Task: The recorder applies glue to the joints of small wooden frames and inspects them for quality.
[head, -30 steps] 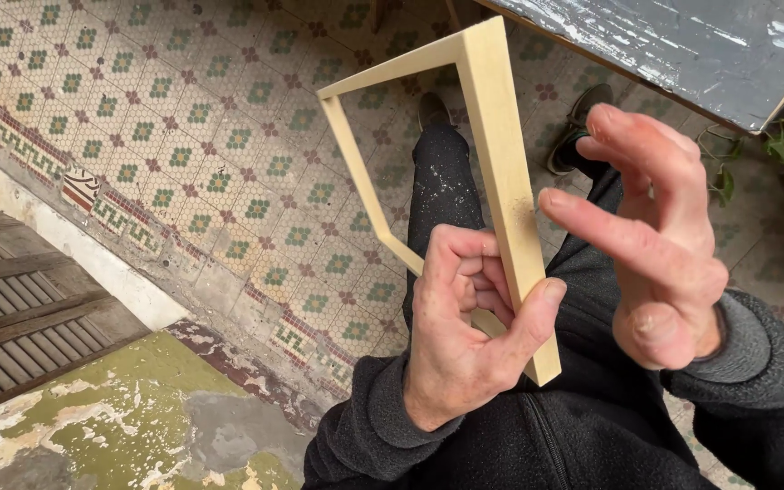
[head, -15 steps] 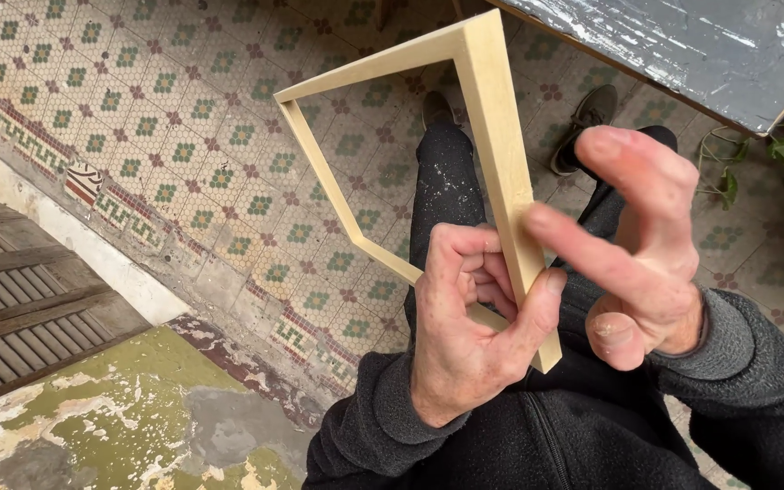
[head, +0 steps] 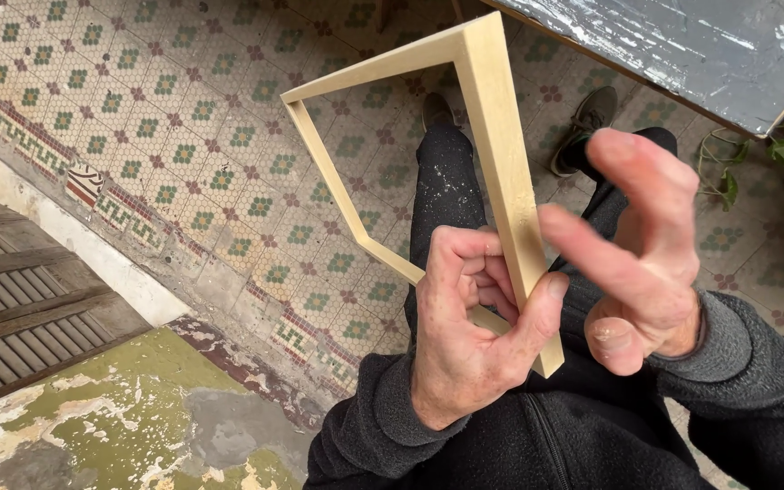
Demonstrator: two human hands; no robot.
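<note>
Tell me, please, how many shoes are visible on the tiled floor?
2: one dark shoe beyond the left knee, seen through the pale wooden frame; one olive shoe right of it, near the grey table.

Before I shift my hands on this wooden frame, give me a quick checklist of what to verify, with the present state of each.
1. Left hand has a grip on the wooden frame: ok, thumb and fingers pinch its thick rail near the lower corner.
2. Right hand on the frame: not ok, open, fingers spread beside the rail, not gripping.
3. Frame corners closed: top corner looks tight; the lower corner is hidden by the hand, cannot tell.
4. Frame off the tiled floor: ok, held above the knees.
5. Room from the grey tabletop: ok, apart.
</note>
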